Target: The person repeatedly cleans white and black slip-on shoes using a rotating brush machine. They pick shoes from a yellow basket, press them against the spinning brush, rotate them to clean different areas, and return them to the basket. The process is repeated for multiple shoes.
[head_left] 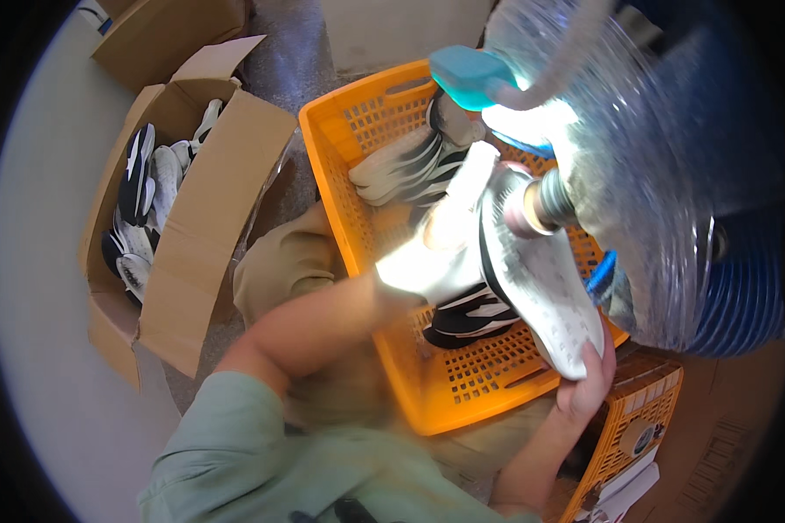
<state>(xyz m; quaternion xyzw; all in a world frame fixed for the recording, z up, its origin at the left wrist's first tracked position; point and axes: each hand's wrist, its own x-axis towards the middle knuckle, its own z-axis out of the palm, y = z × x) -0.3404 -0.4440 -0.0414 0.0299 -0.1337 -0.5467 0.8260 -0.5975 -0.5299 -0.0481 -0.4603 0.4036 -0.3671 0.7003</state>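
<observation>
Above the orange crate (340, 166), our right hand (587, 383) and left hand (427, 261) clasp a white shoe (541, 279) against a spinning spindle (541, 205).

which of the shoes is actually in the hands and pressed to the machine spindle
The white shoe, sole up, held by the left hand and right hand against the spindle; the other shoes lie in the orange crate and cardboard box.

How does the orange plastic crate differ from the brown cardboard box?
The orange perforated plastic crate has rigid latticed walls and no lid; the brown cardboard box has solid walls and open flaps. The crate sits right under the hands, against the person's knees; the box stands further left on the floor. Both hold black-and-white shoes.
</observation>
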